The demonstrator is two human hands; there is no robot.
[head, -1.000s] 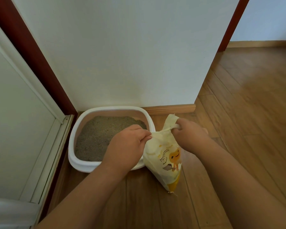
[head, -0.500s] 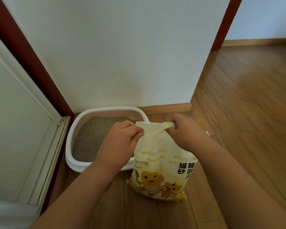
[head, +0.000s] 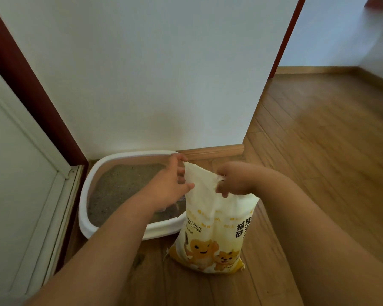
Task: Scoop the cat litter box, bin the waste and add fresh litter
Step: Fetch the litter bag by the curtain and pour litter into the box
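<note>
A cream and yellow bag of cat litter [head: 217,230] with cartoon cats stands upright on the wooden floor, just right of the litter box. My left hand [head: 170,184] pinches the left corner of the bag's top. My right hand [head: 234,182] grips the bunched top on the right side. The white litter box [head: 86,195] sits against the wall and holds grey litter [head: 117,186]. My left forearm hides part of the box's near right side.
A white wall [head: 164,74] rises directly behind the box, with a wooden skirting board [head: 215,151] at its foot. A white door panel [head: 20,184] and dark red frame [head: 31,89] close in the left. Wooden floor [head: 329,151] stretches away to the right.
The bag has turned from edge-on to face me and stands upright. My hands have spread its top wider, the left one lifting its corner above the box rim.
</note>
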